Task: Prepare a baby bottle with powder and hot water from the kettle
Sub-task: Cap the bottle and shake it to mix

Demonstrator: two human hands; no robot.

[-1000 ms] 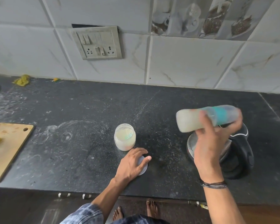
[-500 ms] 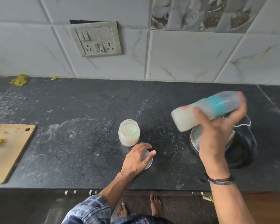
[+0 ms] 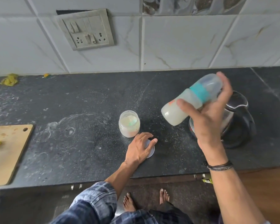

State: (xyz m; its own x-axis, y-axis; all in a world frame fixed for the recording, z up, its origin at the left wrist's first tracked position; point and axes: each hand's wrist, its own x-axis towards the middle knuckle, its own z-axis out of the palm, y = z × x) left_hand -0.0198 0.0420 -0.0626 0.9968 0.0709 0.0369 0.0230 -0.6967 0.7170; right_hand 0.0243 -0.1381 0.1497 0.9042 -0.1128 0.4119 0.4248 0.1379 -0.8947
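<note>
Tilting steeper than a moment ago, the baby bottle (image 3: 191,101) swings in the right hand (image 3: 207,120), gripped above the kettle (image 3: 238,120). It looks mixed and capped; shaking remains. The left hand (image 3: 140,147) lies spread on a lid (image 3: 151,151) beside the open powder jar (image 3: 129,123) on the desk (image 3: 81,110).

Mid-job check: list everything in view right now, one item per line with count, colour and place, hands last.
baby bottle: 1, clear with teal collar, milky liquid inside, tilted in the air above the kettle
powder jar: 1, clear, open, pale powder, centre of counter
jar lid: 1, pale, flat on the counter, partly under the left hand
kettle: 1, black, counter right
cutting board: 1, wooden, counter left
yellow scraps: a clump, counter back left
socket panel: 1, grey, wall
counter: 1, dark speckled stone
left hand: on the lid
right hand: gripping the bottle, dark wristbands
bare feet: 2, floor below
</note>
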